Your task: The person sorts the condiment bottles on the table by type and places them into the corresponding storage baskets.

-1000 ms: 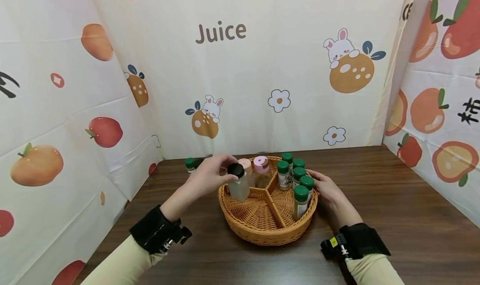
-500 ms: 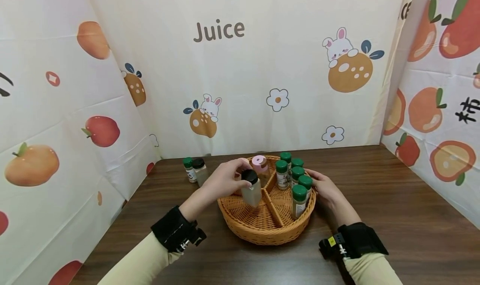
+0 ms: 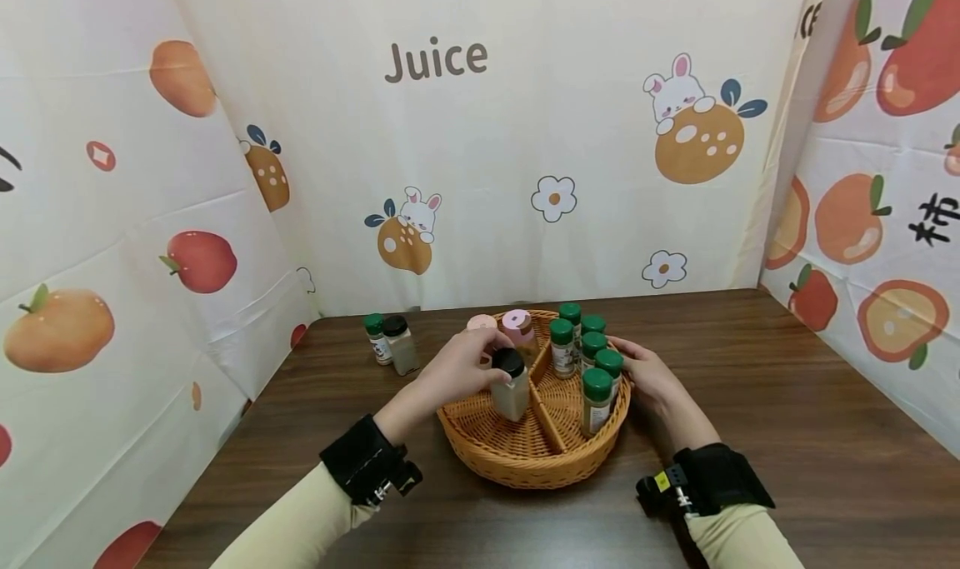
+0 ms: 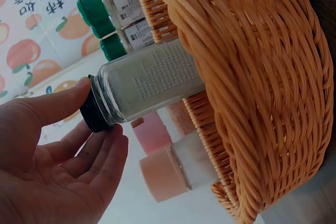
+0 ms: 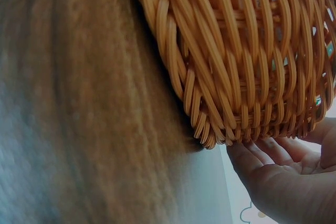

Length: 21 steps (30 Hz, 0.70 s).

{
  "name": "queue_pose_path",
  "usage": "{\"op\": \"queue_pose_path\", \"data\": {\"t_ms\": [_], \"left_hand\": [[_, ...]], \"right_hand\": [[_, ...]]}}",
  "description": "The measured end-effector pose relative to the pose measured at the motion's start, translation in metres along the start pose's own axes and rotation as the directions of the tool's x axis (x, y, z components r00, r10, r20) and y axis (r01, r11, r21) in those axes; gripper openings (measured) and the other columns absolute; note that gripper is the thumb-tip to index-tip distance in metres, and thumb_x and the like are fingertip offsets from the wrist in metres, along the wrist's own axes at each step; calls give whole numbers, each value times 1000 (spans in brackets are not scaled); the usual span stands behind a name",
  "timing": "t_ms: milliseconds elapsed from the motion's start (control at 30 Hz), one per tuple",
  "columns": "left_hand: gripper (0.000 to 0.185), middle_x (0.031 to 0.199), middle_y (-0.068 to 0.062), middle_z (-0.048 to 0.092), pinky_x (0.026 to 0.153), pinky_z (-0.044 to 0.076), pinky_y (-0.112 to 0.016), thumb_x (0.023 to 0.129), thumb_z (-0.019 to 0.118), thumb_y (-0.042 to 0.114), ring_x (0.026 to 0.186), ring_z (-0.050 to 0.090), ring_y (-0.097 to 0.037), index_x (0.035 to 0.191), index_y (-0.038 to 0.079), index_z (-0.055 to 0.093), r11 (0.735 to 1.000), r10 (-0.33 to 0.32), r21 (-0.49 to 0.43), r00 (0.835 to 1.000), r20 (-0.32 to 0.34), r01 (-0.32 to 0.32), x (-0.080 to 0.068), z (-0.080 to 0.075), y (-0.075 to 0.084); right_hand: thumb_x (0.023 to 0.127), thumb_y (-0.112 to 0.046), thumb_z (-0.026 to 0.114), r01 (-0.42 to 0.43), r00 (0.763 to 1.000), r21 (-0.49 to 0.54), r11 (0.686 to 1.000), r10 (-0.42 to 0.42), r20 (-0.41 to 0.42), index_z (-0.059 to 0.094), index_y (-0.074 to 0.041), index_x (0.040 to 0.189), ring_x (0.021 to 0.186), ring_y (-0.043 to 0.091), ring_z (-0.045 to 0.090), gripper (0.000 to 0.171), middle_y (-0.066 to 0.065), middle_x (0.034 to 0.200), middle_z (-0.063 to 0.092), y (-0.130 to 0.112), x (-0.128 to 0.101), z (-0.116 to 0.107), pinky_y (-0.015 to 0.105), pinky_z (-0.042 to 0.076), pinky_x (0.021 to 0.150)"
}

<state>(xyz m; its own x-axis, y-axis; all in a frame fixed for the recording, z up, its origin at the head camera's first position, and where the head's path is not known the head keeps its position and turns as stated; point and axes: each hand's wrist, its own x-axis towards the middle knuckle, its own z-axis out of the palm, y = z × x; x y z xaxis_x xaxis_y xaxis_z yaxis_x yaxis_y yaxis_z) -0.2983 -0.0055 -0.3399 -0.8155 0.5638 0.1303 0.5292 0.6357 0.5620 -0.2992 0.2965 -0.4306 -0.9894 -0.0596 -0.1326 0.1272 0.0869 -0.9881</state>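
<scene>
My left hand (image 3: 461,369) pinches the black cap of a square clear spice jar (image 3: 510,398) between thumb and fingers. The jar stands nearly upright inside the front-left compartment of a round wicker basket (image 3: 525,471), close to the divider. In the left wrist view its lower end is hidden behind the basket wall (image 4: 257,77). At the basket's right side, my right hand (image 3: 656,381) rests its fingers on the outer wall. Several green-capped spice jars (image 3: 562,357) fill the right compartment. A pink-capped jar (image 3: 519,329) and a peach-capped jar (image 4: 163,174) stand in the back compartment.
On the table's far left stand a green-capped jar (image 3: 379,341) and another black-capped jar (image 3: 403,352), side by side. Behind the dark wooden table (image 3: 750,377) hangs a fruit-print curtain (image 3: 480,152), with more of it on both sides.
My left hand has carried the black-capped jar rightward and lower into the basket's front-left compartment. The table jars, earlier partly covered by that hand, show fully. My right hand has stayed at the basket.
</scene>
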Motion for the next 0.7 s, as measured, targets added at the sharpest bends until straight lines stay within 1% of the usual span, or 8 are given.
{"op": "queue_pose_path", "data": {"t_ms": [100,333,533,600,700], "left_hand": [[38,120,-8,65,93,55,-41,88,77,14,111,64,-24,123,10,64,1000,-2,-2,1000,2,2,1,3,-1],[38,124,-10,65,93,55,-39,88,76,13,113,64,-25,123,7,63,1000,10,10,999,32,-10,4,8,-4],[39,125,-11,65,93,55,-39,89,75,13,114,64,-26,125,7,62,1000,0,13,999,40,0,4,11,-6],[39,126,-10,65,94,55,-40,90,75,14,114,64,-26,126,8,62,1000,-1,16,999,39,1,5,11,-7],[39,126,-10,64,94,54,-41,91,73,14,114,63,-25,127,9,61,1000,-11,14,999,40,10,5,13,-10]], "right_hand": [[110,-15,31,4,1000,-4,1000,-4,2,20,0,157,137,27,40,51,29,160,24,-1,0,1,13,48,84],[109,-14,31,-5,1000,14,1000,5,-5,21,0,157,137,26,39,51,28,160,24,-1,2,1,12,47,84],[109,-15,31,-12,1000,8,1000,12,-6,21,-2,158,137,28,39,51,27,161,24,0,2,0,14,47,85],[110,-16,31,-14,1000,6,1000,14,-6,21,-2,158,135,26,41,51,27,161,24,0,1,-1,14,48,85],[110,-17,32,-12,1000,-3,1000,12,1,21,-2,158,126,16,47,52,27,161,24,0,0,-2,14,48,85]]}}
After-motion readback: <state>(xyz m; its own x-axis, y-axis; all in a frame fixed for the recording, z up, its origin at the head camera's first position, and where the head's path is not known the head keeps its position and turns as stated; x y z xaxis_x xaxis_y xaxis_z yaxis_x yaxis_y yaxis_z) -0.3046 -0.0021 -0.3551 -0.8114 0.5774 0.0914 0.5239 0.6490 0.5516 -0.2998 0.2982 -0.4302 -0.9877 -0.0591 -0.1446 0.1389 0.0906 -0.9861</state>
